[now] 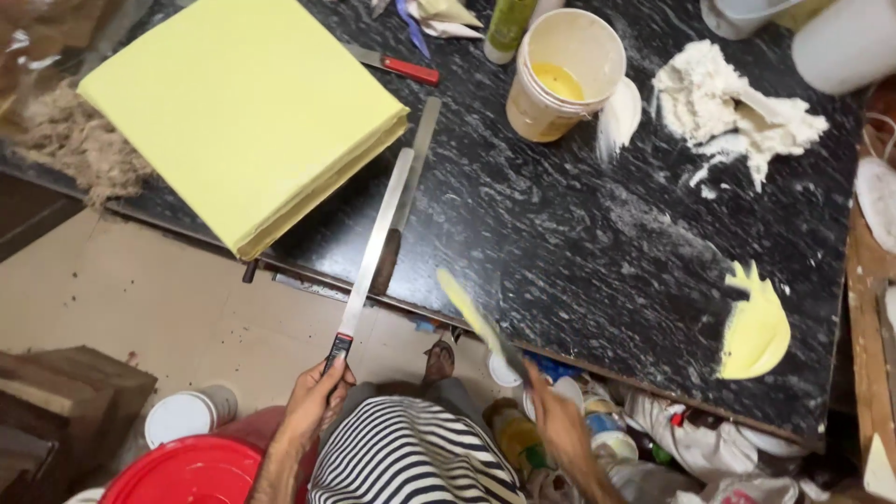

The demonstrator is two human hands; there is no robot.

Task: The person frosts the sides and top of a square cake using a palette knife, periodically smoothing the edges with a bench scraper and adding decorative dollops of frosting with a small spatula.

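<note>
Partly blurred, right hand (558,425) gripping yellow-smeared scraper (476,317).

Even soft light, right-hand motion blur

A glossy black stone table (560,243) with white veining, dusted with matt white powder (737,107); a smooth metal ruler (373,247); a matt yellow board (243,103) far left; a smeared plastic bucket (565,75); wet yellow paste (756,327), right

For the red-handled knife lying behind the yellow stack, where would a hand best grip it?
Grip the red-handled knife by its red handle, reaching from the bucket side: the handle end points that way, and the blade end lies against the yellow stack.
</note>
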